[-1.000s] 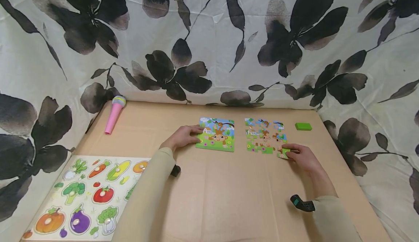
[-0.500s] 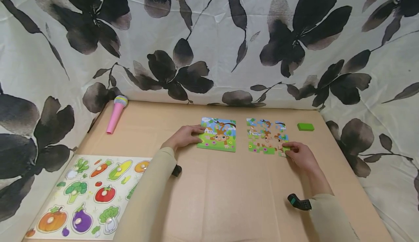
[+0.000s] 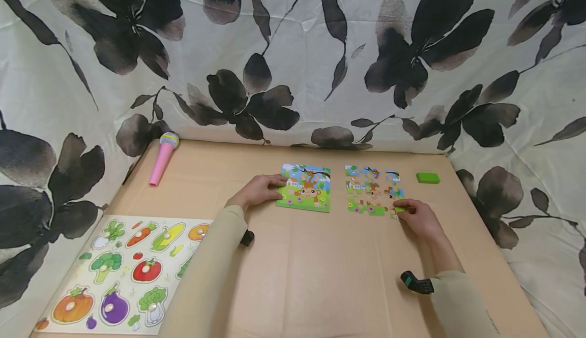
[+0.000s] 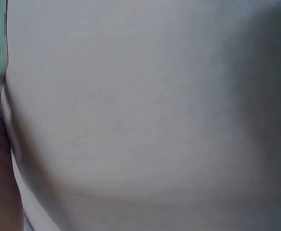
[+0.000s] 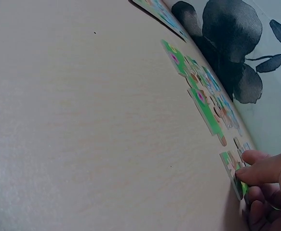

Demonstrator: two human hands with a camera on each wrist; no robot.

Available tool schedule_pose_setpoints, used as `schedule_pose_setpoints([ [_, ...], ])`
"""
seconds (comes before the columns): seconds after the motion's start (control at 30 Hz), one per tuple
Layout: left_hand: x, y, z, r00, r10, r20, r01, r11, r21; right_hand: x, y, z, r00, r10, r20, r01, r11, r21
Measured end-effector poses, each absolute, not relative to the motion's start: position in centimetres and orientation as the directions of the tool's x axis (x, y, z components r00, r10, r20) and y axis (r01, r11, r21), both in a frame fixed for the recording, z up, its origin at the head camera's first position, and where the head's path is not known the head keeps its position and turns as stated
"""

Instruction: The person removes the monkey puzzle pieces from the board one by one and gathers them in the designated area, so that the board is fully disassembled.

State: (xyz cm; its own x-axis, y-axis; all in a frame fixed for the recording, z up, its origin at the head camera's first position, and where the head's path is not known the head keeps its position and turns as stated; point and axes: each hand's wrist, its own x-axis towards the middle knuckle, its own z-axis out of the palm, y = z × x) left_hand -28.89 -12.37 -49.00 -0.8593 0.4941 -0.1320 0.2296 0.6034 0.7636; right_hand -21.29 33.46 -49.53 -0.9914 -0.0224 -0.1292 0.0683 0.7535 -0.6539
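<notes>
A square picture board with a cartoon monkey [image 3: 309, 188] lies near the far side of the table. My left hand [image 3: 256, 191] grips its left edge, the thumb showing against the green border in the left wrist view. Right of the board, a jigsaw puzzle of the same monkey [image 3: 372, 189] is laid out in loose pieces with narrow gaps between them. My right hand [image 3: 421, 217] pinches the lower right corner jigsaw piece [image 5: 231, 168] between thumb and fingers, at its place beside the others. The fingers hide part of that piece.
A green block [image 3: 428, 178] lies right of the puzzle. A pink toy microphone [image 3: 163, 160] sits at the far left. A vegetable peg board [image 3: 125, 272] lies at the near left, partly under my left sleeve. Floral cloth [image 3: 320, 73] surrounds the table [image 3: 320, 277].
My right hand has shifted slightly left with the corner piece, which now sits closer to the other pieces. The left hand keeps its hold on the board.
</notes>
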Motion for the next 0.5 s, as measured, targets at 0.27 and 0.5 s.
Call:
schedule_pose_setpoints([
  [0.27, -29.0, -12.3, -49.05, -0.856, 0.502, -0.123, 0.241, 0.598, 0.764, -21.17, 33.35, -49.32, -0.991, -0.011, -0.13, 0.077, 0.756, -0.65],
  [0.5, -29.0, -12.24, -49.22, -0.856, 0.5, -0.129, 0.236, 0.601, 0.764, -21.1, 33.51, -49.57, -0.991, -0.011, -0.13, 0.078, 0.753, -0.654],
])
